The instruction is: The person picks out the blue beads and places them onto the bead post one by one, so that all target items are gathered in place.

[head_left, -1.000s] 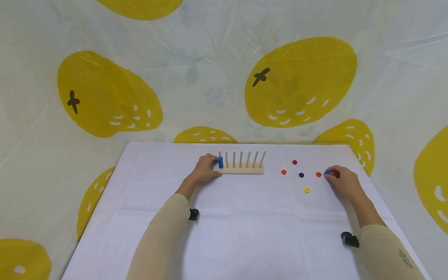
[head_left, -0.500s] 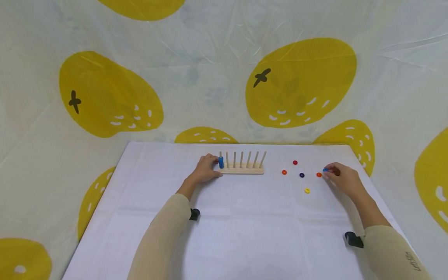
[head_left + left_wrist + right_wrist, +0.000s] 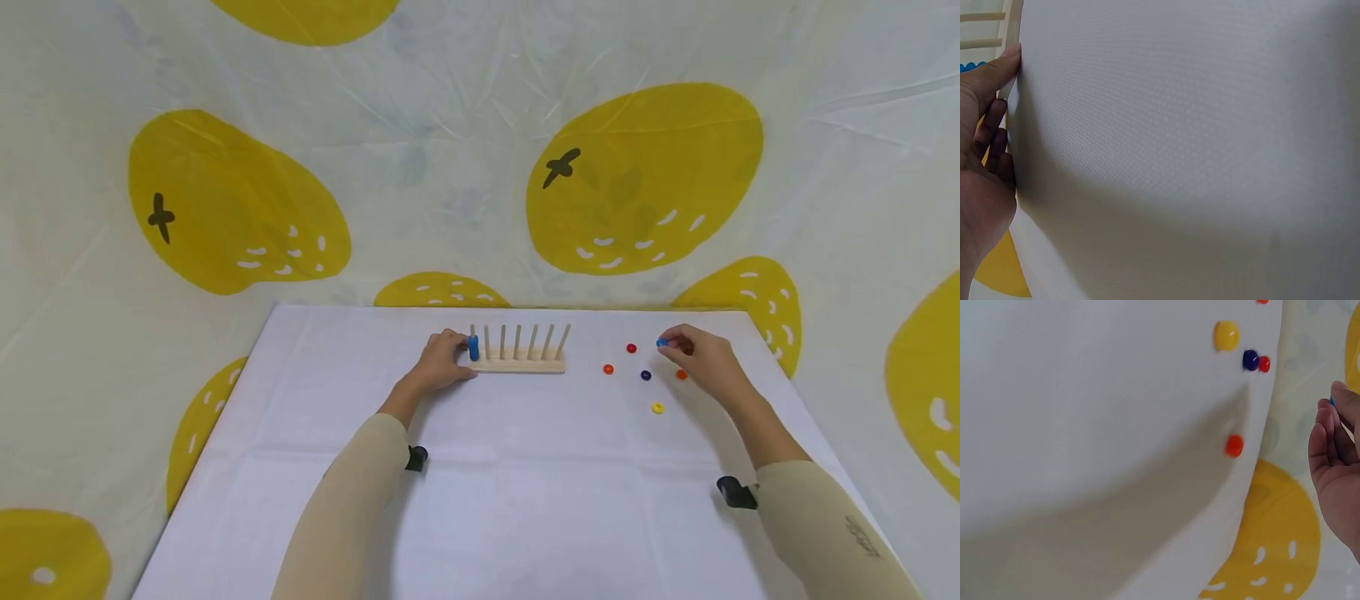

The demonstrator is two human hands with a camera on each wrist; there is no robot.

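In the head view, a wooden peg board with a row of upright pegs stands toward the back of the table. Blue beads are stacked on its leftmost peg. My left hand grips the board's left end, the thumb lying along the front edge of the base in the left wrist view. Raised above the table on the right, my right hand pinches a blue bead between thumb and fingertips; the fingers mostly hide this bead in the right wrist view.
Between board and right hand lie loose beads: a red bead, an orange bead, a dark blue bead, a yellow bead, and another orange bead under the right hand. A patterned curtain hangs behind the white table.
My right hand has lifted the blue bead off the table and carried it left and farther back, past the nearer orange bead. The left hand and the peg board have stayed in place.
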